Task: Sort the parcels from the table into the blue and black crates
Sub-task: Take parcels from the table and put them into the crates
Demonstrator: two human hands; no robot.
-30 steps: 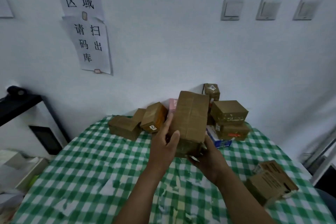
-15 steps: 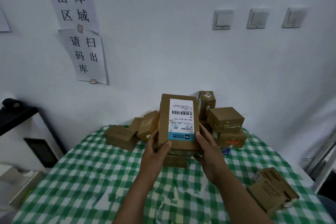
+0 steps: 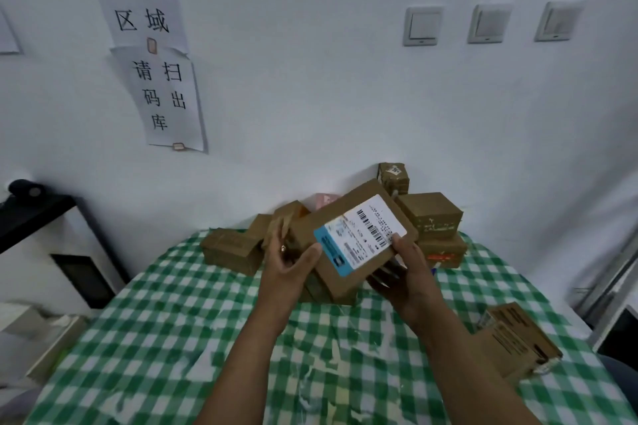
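At frame centre, above the table (image 3: 165, 321), the parcel (image 3: 345, 212) is held tilted, label (image 3: 362, 235) facing up. The left hand (image 3: 290, 272) grips its lower-left corner, thumb on top; the right hand (image 3: 411, 269) grips the right edge.

Risk: both are edge holds, so a slip would likely drop the parcel onto the pile (image 3: 431, 217) behind and topple boxes. No crate is in view.

The label shows barcodes; its print is illegible. At upper left, the upper sheet (image 3: 138, 0) reads 出库区域 and the lower sheet (image 3: 162, 97) reads 请扫码出库.
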